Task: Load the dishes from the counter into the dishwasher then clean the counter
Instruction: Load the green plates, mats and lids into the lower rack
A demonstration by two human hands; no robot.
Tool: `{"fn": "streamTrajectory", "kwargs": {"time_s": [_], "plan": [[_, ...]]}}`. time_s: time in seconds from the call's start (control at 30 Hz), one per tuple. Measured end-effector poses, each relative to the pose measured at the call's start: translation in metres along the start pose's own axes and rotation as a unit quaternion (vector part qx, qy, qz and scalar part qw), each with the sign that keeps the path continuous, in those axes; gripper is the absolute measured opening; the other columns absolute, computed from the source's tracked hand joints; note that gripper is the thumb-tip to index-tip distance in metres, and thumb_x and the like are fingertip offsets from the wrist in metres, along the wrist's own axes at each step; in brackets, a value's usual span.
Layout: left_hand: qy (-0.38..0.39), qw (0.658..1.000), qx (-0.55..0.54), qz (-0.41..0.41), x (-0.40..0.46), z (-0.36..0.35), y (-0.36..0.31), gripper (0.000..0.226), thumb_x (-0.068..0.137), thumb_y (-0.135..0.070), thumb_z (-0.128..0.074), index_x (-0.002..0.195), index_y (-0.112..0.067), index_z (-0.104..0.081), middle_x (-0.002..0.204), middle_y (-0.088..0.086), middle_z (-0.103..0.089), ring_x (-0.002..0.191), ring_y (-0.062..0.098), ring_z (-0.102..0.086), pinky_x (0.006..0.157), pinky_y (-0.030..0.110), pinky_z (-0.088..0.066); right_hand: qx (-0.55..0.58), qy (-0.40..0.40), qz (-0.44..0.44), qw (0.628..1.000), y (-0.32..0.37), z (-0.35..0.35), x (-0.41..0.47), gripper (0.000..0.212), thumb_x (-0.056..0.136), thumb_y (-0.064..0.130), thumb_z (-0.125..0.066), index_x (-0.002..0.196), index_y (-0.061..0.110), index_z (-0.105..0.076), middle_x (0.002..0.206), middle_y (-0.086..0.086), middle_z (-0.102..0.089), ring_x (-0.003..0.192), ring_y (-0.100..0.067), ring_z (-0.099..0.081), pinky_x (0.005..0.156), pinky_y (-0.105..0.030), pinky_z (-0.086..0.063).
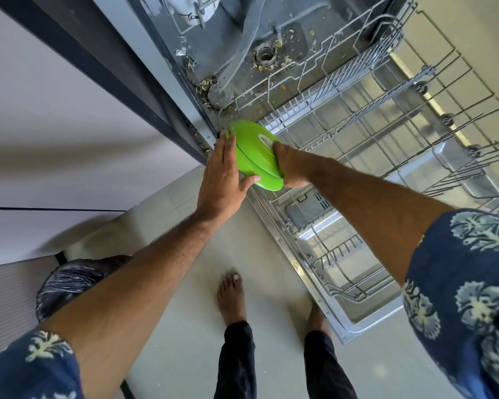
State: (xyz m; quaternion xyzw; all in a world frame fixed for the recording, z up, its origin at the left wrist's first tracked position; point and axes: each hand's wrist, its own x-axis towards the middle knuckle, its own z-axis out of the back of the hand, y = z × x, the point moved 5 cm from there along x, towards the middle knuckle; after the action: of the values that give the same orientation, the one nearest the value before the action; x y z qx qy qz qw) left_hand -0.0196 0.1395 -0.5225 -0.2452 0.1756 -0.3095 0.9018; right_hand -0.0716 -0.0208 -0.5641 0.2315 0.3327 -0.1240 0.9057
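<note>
Two green plates (254,154), stacked on edge, are held at the near corner of the pulled-out dishwasher rack (357,133); the left hand (222,171) presses flat-fingered against one face; the right hand (288,165) grips the other, fingers curled round the rim.

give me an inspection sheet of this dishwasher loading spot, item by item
surface: pulled-out lower rack over the open dishwasher door; no dishes seated in the rack part shown.
job's things: two green plates held together on edge at the rack's near-left corner.
clutter: food scraps around the tub's drain; dark bag on the floor.
hands: left hand lies flat against one plate face, thumb under the rim; right hand grips the other side.
cables: nothing seen.
surroundings: pale cabinet fronts to the left, tiled floor, the person's bare feet.
</note>
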Motion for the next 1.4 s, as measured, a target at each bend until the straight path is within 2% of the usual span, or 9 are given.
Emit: {"fn": "streamTrajectory", "kwargs": {"time_s": [0.17,0.3,0.47,0.6,0.8,0.9,1.13,1.2,1.4], "plan": [[0.013,0.998,0.055,0.003,-0.004,0.006,-0.005,0.098,0.086,-0.042,-0.072,0.156,-0.003,-0.017,0.162,0.02,-0.02,0.148,0.034,-0.025,0.116,0.054,-0.033,-0.01,-0.048,0.023,0.999,0.005,0.005,-0.017,0.1,0.078,0.005,-0.074,0.154,-0.001,-0.009,0.148,-0.024,-0.036,0.129,-0.039,-0.048,0.102,-0.047,-0.047],[0.032,0.993,0.114,0.003,-0.021,0.025,-0.029,0.09,0.088,-0.038,-0.07,0.155,-0.004,-0.02,0.16,0.02,-0.024,0.145,0.037,-0.03,0.109,0.057,-0.038,-0.003,-0.093,0.051,0.994,0.011,0.027,-0.061,0.087,0.08,0.005,-0.068,0.152,0.002,-0.022,0.145,-0.022,-0.039,0.127,-0.039,-0.045,0.101,-0.047,-0.046],[0.069,0.984,0.162,0.041,-0.07,0.08,-0.084,0.086,0.093,-0.038,-0.06,0.157,-0.007,-0.011,0.165,0.015,-0.013,0.151,0.031,-0.017,0.116,0.055,-0.027,-0.021,-0.111,0.08,0.99,0.041,0.065,-0.142,0.079,0.084,0.013,-0.062,0.153,0.004,-0.023,0.153,-0.022,-0.033,0.134,-0.039,-0.04,0.111,-0.045,-0.037],[0.079,0.977,0.161,0.118,-0.136,0.161,-0.135,0.081,0.097,-0.041,-0.052,0.158,-0.013,-0.007,0.166,0.008,-0.006,0.153,0.026,-0.007,0.121,0.052,-0.017,-0.024,-0.124,0.124,0.984,0.103,0.11,-0.228,0.078,0.089,0.03,-0.062,0.154,0.008,-0.024,0.156,-0.019,-0.03,0.14,-0.038,-0.035,0.113,-0.048,-0.032],[0.0,0.972,0.145,0.182,-0.252,0.297,-0.179,0.073,0.1,-0.043,-0.044,0.158,-0.013,-0.012,0.166,0.01,-0.004,0.153,0.028,-0.002,0.122,0.054,-0.009,-0.022,-0.151,0.235,0.96,0.218,0.165,-0.342,0.079,0.094,0.042,-0.058,0.156,0.009,-0.021,0.16,-0.013,-0.025,0.147,-0.03,-0.024,0.119,-0.05,-0.022],[-0.046,0.959,0.162,0.226,-0.317,0.354,-0.177,0.072,0.101,-0.047,-0.041,0.158,-0.015,-0.01,0.167,0.008,-0.003,0.154,0.026,-0.001,0.123,0.052,-0.005,-0.068,-0.161,0.309,0.935,0.287,0.179,-0.384,0.079,0.094,0.044,-0.058,0.156,0.009,-0.022,0.16,-0.013,-0.025,0.148,-0.029,-0.023,0.12,-0.051,-0.021],[-0.158,0.912,0.149,0.347,-0.484,0.443,-0.146,0.068,0.1,-0.043,-0.044,0.157,-0.02,-0.017,0.167,0.004,-0.002,0.154,0.024,0.002,0.123,0.051,-0.003,-0.156,-0.179,0.469,0.851,0.445,0.164,-0.456,0.071,0.089,0.039,-0.061,0.145,0.001,-0.04,0.146,-0.023,-0.045,0.13,-0.041,-0.047,0.105,-0.051,-0.042],[-0.17,0.892,0.152,0.39,-0.546,0.456,-0.133,0.067,0.1,-0.042,-0.044,0.157,-0.02,-0.016,0.167,0.004,0.001,0.154,0.024,0.004,0.123,0.052,-0.004,-0.172,-0.177,0.511,0.823,0.496,0.14,-0.484,0.069,0.089,0.033,-0.068,0.144,0.0,-0.042,0.146,-0.023,-0.045,0.13,-0.04,-0.047,0.106,-0.05,-0.042],[-0.23,0.83,0.14,0.488,-0.75,0.468,-0.102,0.066,0.098,-0.037,-0.049,0.155,-0.019,-0.02,0.166,0.004,-0.004,0.154,0.024,0.002,0.123,0.053,-0.008,-0.202,-0.115,0.61,0.758,0.63,0.026,-0.586,0.065,0.093,0.033,-0.062,0.148,0.008,-0.037,0.152,-0.016,-0.039,0.135,-0.034,-0.042,0.112,-0.046,-0.036]]}}
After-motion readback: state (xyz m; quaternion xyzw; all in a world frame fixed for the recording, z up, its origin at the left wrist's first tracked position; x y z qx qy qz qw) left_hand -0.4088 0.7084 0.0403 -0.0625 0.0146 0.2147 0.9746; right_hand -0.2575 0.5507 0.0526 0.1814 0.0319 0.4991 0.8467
